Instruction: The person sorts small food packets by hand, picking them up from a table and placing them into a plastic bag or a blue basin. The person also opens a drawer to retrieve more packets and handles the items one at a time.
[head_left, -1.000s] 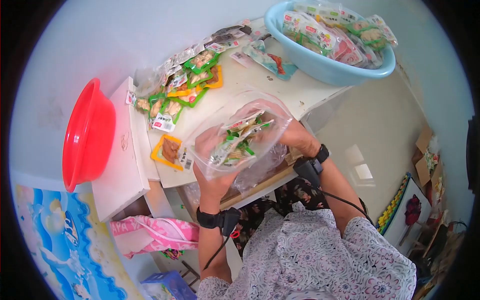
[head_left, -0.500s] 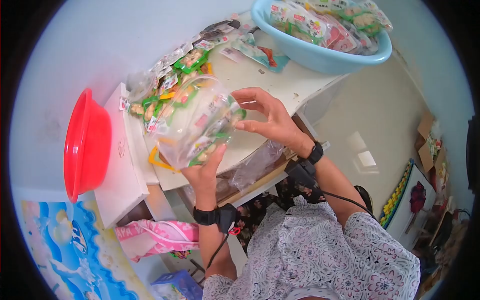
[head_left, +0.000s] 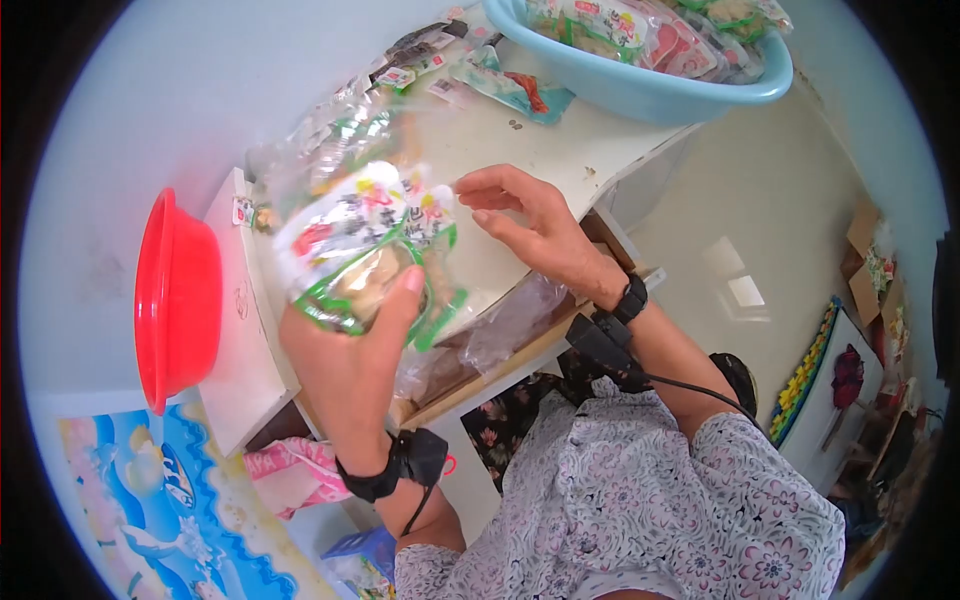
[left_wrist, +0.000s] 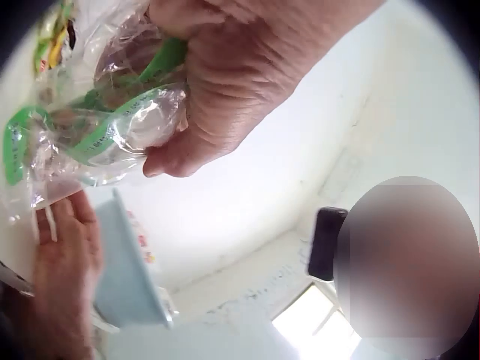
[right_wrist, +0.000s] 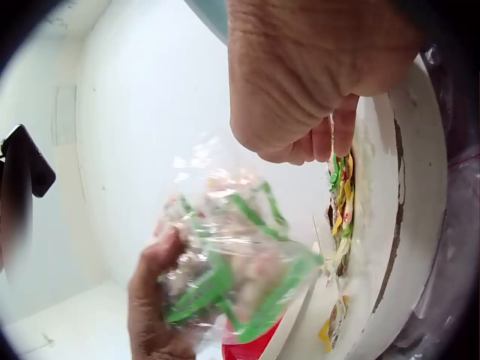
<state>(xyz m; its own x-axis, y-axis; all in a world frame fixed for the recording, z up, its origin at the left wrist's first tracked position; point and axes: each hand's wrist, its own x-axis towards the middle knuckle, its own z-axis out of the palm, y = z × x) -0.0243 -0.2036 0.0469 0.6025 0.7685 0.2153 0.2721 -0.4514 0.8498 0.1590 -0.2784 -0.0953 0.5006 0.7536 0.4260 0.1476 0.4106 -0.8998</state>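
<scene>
A clear plastic bag [head_left: 350, 265] holds several green-edged snack packets, their printed white fronts facing up in the head view. My left hand [head_left: 345, 370] grips it from below, the thumb lying across the front. In the left wrist view the bag [left_wrist: 112, 135] bulges beyond the left thumb. My right hand [head_left: 545, 235] is off to the right of the bag, fingers loosely bent with nothing between them. From the right wrist, the bag [right_wrist: 240, 270] appears blurred in the left hand [right_wrist: 154, 300], below the right hand [right_wrist: 322, 90].
A light blue basin [head_left: 640, 80] full of packets stands at the back right of the white table [head_left: 520, 150]. A red basin [head_left: 185, 300] stands at the left. A teal packet [head_left: 515, 90] lies near the blue basin. An open drawer with plastic bags [head_left: 510, 330] is below the table's front edge.
Both hands were at the bag a second ago; the right hand has let go and stands apart. The left hand has turned the bag and moved it leftward, with the packets' fronts now showing.
</scene>
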